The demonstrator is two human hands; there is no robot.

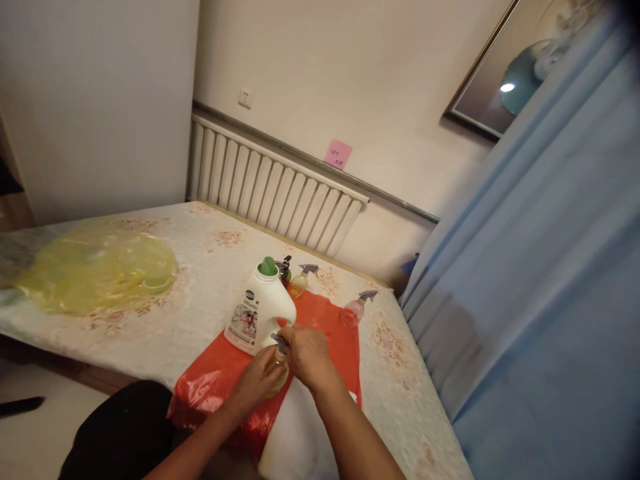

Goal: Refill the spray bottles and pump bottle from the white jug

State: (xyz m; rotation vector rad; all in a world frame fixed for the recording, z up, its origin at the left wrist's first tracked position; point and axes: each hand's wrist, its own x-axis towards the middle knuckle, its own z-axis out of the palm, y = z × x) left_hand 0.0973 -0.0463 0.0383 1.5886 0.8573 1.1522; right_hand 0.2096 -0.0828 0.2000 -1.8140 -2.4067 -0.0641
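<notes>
A table (200,267) covered with a flowered cloth is seen, a yellow bag (95,267) lying at its far left and a red bag (330,333) spread at the near edge. On the red bag a white jug (260,313) with a green cap stands upright; it is judged heavy if full and best taken by its handle. Behind it, three spray bottles (301,283) are set. A small spray bottle (279,367) is held just in front of the jug: its body is wrapped by the left hand (260,380), fingers curled around it, while its trigger head is pinched by the right hand (307,353). It is judged light, stiff and possibly slippery; the body gives the surest hold.
</notes>
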